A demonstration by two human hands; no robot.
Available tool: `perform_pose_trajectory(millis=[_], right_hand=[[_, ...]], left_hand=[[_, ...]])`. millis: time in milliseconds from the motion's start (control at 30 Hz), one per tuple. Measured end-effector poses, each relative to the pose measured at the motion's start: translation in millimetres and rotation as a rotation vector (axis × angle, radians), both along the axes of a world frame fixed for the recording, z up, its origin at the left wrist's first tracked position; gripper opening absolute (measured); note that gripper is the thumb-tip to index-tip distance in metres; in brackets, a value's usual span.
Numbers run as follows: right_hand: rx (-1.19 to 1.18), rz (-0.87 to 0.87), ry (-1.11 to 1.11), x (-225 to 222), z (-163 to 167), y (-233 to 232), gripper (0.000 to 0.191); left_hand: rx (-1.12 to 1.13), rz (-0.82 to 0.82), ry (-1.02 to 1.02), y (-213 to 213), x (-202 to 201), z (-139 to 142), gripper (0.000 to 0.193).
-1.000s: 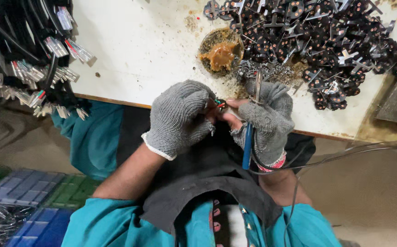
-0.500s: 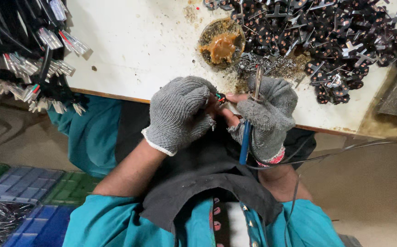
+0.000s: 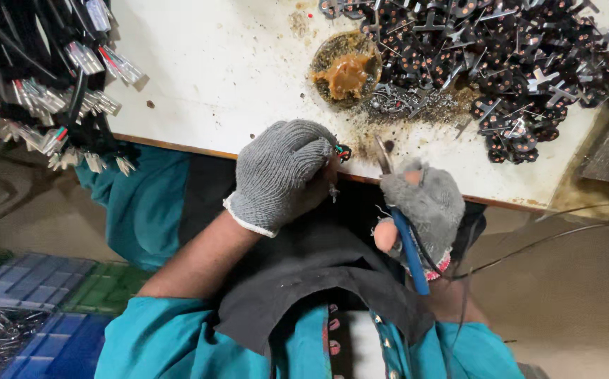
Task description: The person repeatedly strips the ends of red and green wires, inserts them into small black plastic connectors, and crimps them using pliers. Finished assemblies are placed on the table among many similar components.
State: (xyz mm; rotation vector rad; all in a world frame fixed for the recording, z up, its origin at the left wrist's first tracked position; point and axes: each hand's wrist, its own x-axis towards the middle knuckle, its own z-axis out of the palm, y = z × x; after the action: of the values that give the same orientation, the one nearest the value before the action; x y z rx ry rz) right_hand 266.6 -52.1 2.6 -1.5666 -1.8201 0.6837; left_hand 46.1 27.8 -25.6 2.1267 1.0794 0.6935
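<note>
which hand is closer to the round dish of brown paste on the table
Left, narrowly. The left hand sits at the table edge just below and left of the dish. The right hand, gripping a blue-handled tool, is lower, below and right of it.

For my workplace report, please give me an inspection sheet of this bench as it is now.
Surface: white bench top, stained and gritty by the paste.
Job's things: left hand pinches a small wired part; right hand grips a blue-handled soldering iron.
Clutter: heap of dark metal parts; round dish of brown paste.
Grippers: both gloved, closed.
Cables: wire bundles with connectors; thin cords.
Surroundings: blue and green trays.
</note>
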Motion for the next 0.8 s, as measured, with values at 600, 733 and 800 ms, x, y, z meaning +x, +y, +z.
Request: perform_pose_trajectory(millis=[600, 733, 800], right_hand=[[0.165, 0.345, -0.236, 19.5, -53.4, -12.9, 0.029], [0.154, 0.406, -0.213, 20.1, -59.3, -11.0, 0.028], [0.169, 0.37, -0.25, 20.1, -57.5, -11.7, 0.029]], left_hand=[[-0.039, 0.071, -0.024, 2.6, 3.1, -0.2, 0.021], [-0.052, 0.079, -0.03, 2.1, 3.5, 1.9, 0.018], [-0.026, 0.075, -0.041, 3.2, 4.2, 1.1, 0.019]])
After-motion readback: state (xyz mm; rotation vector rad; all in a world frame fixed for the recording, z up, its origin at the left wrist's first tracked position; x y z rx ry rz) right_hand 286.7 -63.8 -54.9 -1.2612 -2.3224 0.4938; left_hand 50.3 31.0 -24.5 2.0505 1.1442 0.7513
